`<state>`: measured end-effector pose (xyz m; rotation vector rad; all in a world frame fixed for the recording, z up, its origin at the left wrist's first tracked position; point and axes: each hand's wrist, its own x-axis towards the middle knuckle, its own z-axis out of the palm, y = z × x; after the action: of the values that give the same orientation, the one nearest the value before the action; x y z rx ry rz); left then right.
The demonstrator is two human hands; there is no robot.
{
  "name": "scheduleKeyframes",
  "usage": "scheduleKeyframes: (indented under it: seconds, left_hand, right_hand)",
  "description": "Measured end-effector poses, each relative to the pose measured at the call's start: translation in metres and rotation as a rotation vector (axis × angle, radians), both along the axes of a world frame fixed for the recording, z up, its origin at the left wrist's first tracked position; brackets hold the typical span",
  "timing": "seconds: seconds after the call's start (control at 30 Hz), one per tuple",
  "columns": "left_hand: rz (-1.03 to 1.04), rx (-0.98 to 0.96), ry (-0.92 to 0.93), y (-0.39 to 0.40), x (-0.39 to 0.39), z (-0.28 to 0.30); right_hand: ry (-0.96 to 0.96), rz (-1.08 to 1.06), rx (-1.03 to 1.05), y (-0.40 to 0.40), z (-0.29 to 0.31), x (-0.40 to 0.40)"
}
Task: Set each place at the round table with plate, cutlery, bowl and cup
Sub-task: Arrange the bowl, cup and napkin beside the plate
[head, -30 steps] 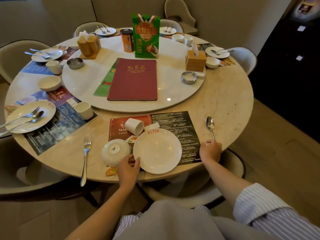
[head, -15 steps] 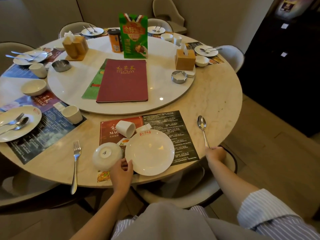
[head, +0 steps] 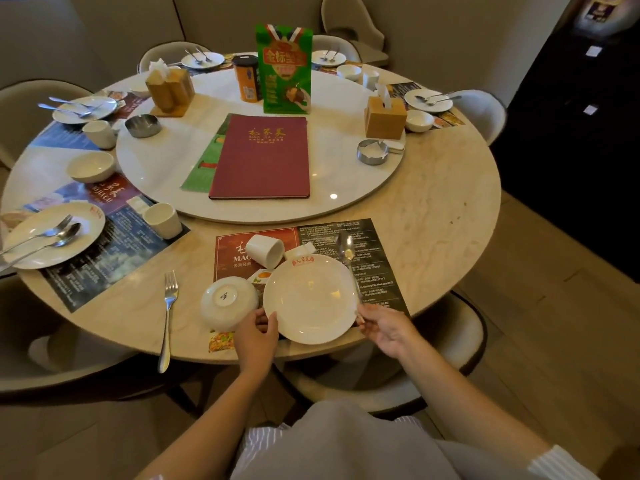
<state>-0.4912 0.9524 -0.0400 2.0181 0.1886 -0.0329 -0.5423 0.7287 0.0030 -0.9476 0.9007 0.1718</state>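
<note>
— Surface? 
— Round marble counter (head: 433, 216) with a lazy Susan (head: 346, 174), chairs around it. 
— Unclear? 
— The spoon (head: 350, 268) is a motion blur over the plate (head: 311, 299). 
— Changes? 
— My right hand (head: 388, 329) has lifted it off the counter, pinching its handle; my left hand (head: 256, 336) still grips the plate's rim.

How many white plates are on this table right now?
6: nearest plate, left plate, far-left, back-left, back-right, right. Others might hide behind the green box.
</note>
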Motion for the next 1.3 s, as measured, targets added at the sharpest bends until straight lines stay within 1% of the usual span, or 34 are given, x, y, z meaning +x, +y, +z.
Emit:
scheduleKeyframes:
  seconds: [0.17,0.33,0.43,0.63,0.7,0.73,0.8,0.83,0.9,0.97,1.1,1.13,1.2,1.3]
  left_hand:
    - [-0.003,-0.007,-0.003,0.0,-0.003,0.005]
    - [-0.005,-0.008,0.014,0.002,-0.003,0.004]
    - [0.029,-0.012,-0.018,0.006,-0.004,0.006]
    - [0.33,-0.026,-0.113,0.034,-0.002,0.014]
    - [0.467,-0.05,-0.115,0.05,0.005,0.015]
    - [0.534,-0.048,-0.094,0.06,0.009,0.013]
    - [0.645,0.055,-0.004,0.08,0.013,0.007]
    - [0.683,0.113,0.044,0.088,0.012,0.005]
    - [0.741,0.144,0.107,0.098,0.009,0.005]
    - [0.779,0.106,0.156,0.104,0.006,0.006]
    - [0.807,-0.205,0.223,0.108,0.002,0.002]
    - [0.825,-0.248,0.232,0.108,0.002,0.001]
    - [0.852,-0.278,0.251,0.108,-0.001,0.004]
    - [0.829,-0.273,0.32,0.112,-0.005,0.009]
  right_hand:
    - [0.055,0.086,0.021,0.037,-0.011,-0.012]
    - [0.066,0.114,-0.016,0.051,-0.016,-0.018]
    - [0.073,0.135,-0.053,0.055,-0.016,-0.022]
    - [0.082,0.144,-0.107,0.06,-0.021,-0.026]
    - [0.082,0.146,-0.106,0.06,-0.022,-0.026]
    - [0.083,0.147,-0.105,0.061,-0.022,-0.026]
    - [0.085,0.149,-0.103,0.062,-0.022,-0.026]
    - [0.087,0.15,-0.105,0.062,-0.023,-0.026]
    - [0.088,0.154,-0.108,0.062,-0.024,-0.026]
    - [0.089,0.155,-0.109,0.062,-0.024,-0.026]
    - [0.083,0.146,-0.101,0.063,-0.026,-0.028]
    - [0.078,0.146,-0.1,0.063,-0.026,-0.028]
    - [0.074,0.145,-0.093,0.064,-0.025,-0.028]
    - [0.082,0.14,-0.09,0.064,-0.023,-0.027]
